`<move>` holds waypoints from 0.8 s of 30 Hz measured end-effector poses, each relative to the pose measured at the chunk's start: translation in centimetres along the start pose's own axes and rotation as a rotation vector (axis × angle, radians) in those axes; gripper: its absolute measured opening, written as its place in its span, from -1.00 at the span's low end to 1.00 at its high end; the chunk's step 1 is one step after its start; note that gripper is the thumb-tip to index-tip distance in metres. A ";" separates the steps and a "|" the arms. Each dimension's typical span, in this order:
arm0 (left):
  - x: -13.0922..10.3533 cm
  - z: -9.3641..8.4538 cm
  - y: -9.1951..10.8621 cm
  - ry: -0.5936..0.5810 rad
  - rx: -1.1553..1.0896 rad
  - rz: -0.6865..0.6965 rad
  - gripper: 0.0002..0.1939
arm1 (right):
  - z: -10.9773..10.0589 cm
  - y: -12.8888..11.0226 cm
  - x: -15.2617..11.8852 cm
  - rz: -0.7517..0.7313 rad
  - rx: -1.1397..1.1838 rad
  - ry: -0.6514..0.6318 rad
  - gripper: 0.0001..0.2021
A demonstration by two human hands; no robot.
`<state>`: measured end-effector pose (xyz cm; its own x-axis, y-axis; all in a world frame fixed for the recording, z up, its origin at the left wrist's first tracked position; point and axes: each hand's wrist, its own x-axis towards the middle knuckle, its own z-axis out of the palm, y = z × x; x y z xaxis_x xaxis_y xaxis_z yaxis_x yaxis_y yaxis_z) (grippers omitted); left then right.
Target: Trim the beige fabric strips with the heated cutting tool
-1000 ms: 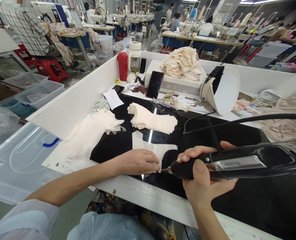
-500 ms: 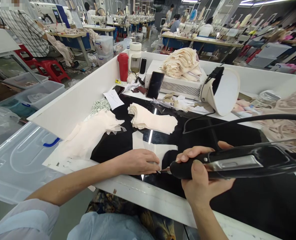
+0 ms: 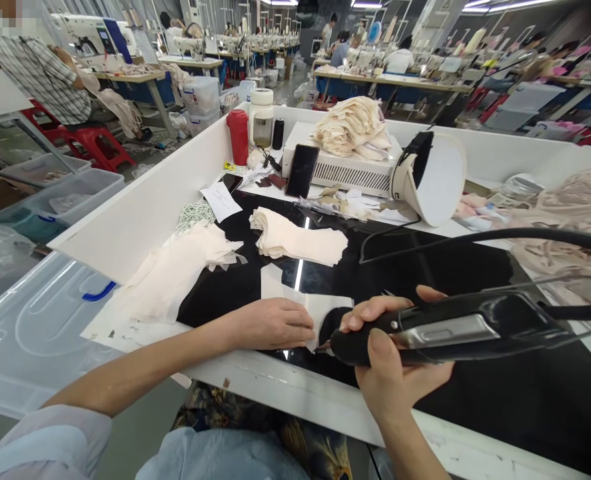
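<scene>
My left hand (image 3: 275, 325) lies palm down on a cut piece of pale fabric (image 3: 331, 305), fingers together and stretched out, fingertips at its near right corner. My right hand (image 3: 398, 383) wraps round a black corded hand-held tool (image 3: 445, 333) with a silver lever along its side. The tool's narrow metal tip reaches the fabric edge beside my left fingertips; whether it touches is too small to tell. Beyond my hands lies a stack of cut fabric pieces (image 3: 302, 241). A larger fabric pile (image 3: 172, 270) rests left of it.
Cables run from the tool to the right. On the glossy black tabletop (image 3: 500, 400) and behind it stand a white lamp-like cone (image 3: 442, 180), a vented white box (image 3: 348, 175), a phone (image 3: 302, 170) and a red bottle (image 3: 238, 137). White boards wall the table; people sit at sewing machines beyond.
The whole view has shifted slightly left. My right hand and the tool have moved a little to the left, while my left hand stays on the fabric.
</scene>
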<state>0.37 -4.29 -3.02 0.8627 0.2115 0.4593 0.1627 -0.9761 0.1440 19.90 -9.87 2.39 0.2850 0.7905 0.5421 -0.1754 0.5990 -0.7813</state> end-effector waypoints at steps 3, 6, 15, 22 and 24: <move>-0.2 -0.7 0.3 -0.044 -0.049 0.005 -0.75 | -0.2 -0.5 -0.1 0.007 0.006 -0.025 -0.44; -0.8 -1.7 0.9 -0.080 -0.099 -0.007 -0.79 | -0.7 -0.9 0.7 -0.020 0.002 0.001 -0.45; 0.1 -2.4 2.1 -0.030 -0.055 -0.059 -0.79 | -2.9 0.7 4.3 -0.094 -0.095 0.227 -0.47; 3.2 0.7 1.7 -0.065 0.095 -0.085 -0.76 | -3.0 0.9 3.8 -0.071 -0.123 0.218 -0.47; 3.5 1.4 1.4 -0.100 0.128 -0.095 -0.76 | -3.0 0.9 3.8 -0.064 -0.116 0.226 -0.48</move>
<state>4.29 -5.00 -2.40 0.8828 0.3032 0.3588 0.2998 -0.9517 0.0664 23.63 -6.68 2.85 0.4980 0.6948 0.5189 -0.0446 0.6181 -0.7848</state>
